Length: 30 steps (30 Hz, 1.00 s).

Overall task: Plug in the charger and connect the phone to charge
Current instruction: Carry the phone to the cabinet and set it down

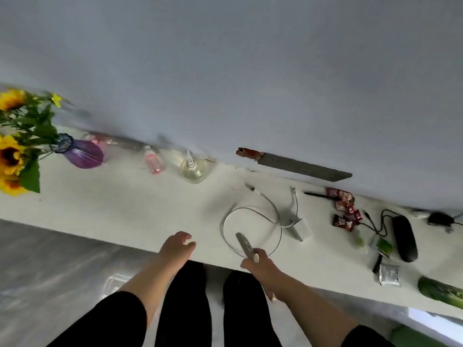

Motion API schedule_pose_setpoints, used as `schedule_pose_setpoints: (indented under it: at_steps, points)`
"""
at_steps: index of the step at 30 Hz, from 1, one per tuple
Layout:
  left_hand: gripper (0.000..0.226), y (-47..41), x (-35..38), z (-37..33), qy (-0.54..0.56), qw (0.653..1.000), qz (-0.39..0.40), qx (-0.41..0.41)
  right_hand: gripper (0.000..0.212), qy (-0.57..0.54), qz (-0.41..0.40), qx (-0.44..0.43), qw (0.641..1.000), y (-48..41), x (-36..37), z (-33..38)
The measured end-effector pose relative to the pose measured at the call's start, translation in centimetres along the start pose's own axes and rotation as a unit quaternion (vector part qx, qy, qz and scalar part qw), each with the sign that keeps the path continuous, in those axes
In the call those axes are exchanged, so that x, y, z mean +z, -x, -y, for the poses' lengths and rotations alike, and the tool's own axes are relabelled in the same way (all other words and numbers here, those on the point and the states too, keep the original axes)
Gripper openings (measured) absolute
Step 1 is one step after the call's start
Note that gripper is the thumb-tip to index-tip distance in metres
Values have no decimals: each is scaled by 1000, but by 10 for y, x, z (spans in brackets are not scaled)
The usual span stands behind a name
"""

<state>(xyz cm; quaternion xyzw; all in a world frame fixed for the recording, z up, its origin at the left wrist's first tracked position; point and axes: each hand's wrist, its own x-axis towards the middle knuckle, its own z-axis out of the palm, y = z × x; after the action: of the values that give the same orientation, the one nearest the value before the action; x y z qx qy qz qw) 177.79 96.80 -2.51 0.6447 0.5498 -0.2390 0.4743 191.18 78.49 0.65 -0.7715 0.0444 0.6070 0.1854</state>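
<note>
My right hand [260, 265] is shut on a phone [243, 242], held edge-on over the front of the white counter [125, 204]. The phone's upper end hovers above a looped white charging cable [226, 216]. That cable runs to a white charger brick [302, 230] lying on the counter just right of the loop. One cable plug [250, 188] lies further back toward the wall. My left hand [176, 245] is open at the counter's front edge, left of the cable, holding nothing. No wall socket is visible.
A large knife [298, 164] lies along the wall. A purple vase [84, 154] of sunflowers, a pink bottle [154, 162] and a clear bottle [193, 169] stand at the back left. Red candy wrappers [344, 209], a black case [404, 237], a foil packet [388, 274] and a cucumber [439, 294] crowd the right.
</note>
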Motion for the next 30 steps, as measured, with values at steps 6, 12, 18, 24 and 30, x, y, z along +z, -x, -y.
schedule_pose_setpoints:
  at_steps: [6, 12, 18, 24, 30]
  points:
    - [95, -80, 31, 16, -165, 985, -49, 3, 74, 52, 7, -24, 998, -85, 29, 48]
    - [133, -145, 48, 52, -282, 952, -92, 80, 79, 142, -117, -93, 979, -155, 83, 68]
    - [132, -166, 53, 80, -295, 942, -92, 131, 89, 122, -241, -144, 952, -188, 138, 76]
    - [135, -166, 55, 86, -256, 947, -117, 156, 100, 164, -372, -181, 896, -202, 152, 78]
    - [149, -165, 54, 89, -257, 944, -127, 164, 111, 145, -407, -177, 884, -213, 143, 65]
